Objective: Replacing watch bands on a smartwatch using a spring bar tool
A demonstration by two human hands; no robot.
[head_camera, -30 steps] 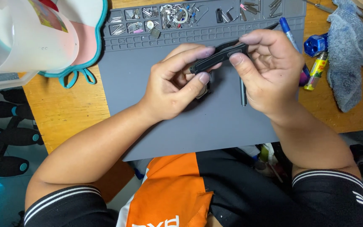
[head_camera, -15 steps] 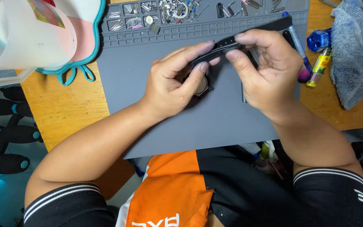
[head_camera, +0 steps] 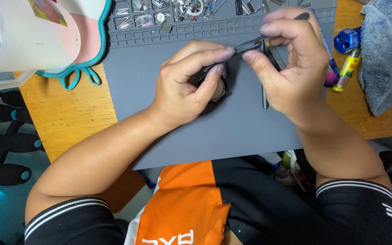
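My left hand (head_camera: 188, 82) curls over a small round black watch case (head_camera: 214, 87) and holds it just above the grey work mat (head_camera: 169, 136). Its index finger stretches right and touches a thin dark strap (head_camera: 249, 43). My right hand (head_camera: 291, 63) pinches the other end of that strap between thumb and forefinger. A thin dark tool handle (head_camera: 301, 16) sticks out above the right fingers. The watch case is mostly hidden under my left fingers.
Small metal parts (head_camera: 178, 10) fill the mat's top compartments. A slim metal tool (head_camera: 265, 97) lies on the mat below my right hand. A white tub (head_camera: 28, 36) stands at the top left. At the right lie a grey cloth (head_camera: 382, 54), a blue item (head_camera: 346, 40) and a yellow tube (head_camera: 346, 69).
The strap has gone from lying across both hands to stretched thin between the fingertips. My left thumb has shifted down and the round watch case now shows under it.
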